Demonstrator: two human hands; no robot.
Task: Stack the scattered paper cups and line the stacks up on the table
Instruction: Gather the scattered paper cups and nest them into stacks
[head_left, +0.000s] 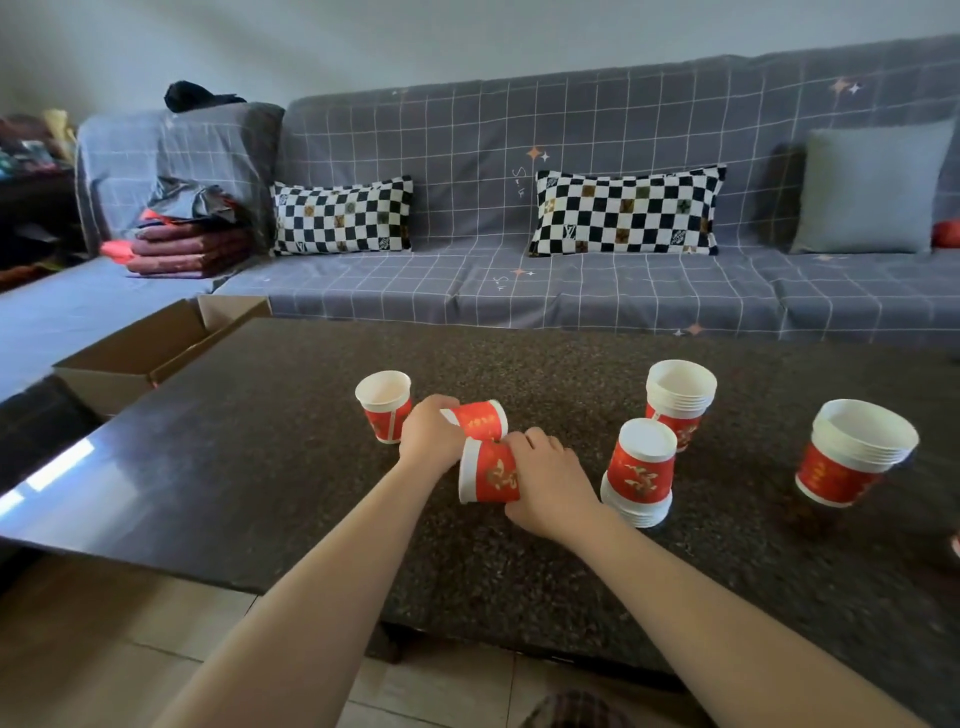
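Note:
Red-and-white paper cups stand on a dark speckled table (260, 415). My left hand (428, 434) grips a cup lying on its side (480, 418). My right hand (550, 480) grips another sideways cup (488, 473) just below it, and the two cups touch. A single upright cup (384, 405) stands just left of my left hand. Right of my right hand is an upside-down stack (641, 473). An upright stack (679, 397) stands behind it, and another upright stack (852, 452) sits at the far right.
An open cardboard box (140, 348) sits off the table's far left corner. A grey checked sofa (519, 291) with checkered pillows runs behind the table. Tiled floor lies below the table's near edge.

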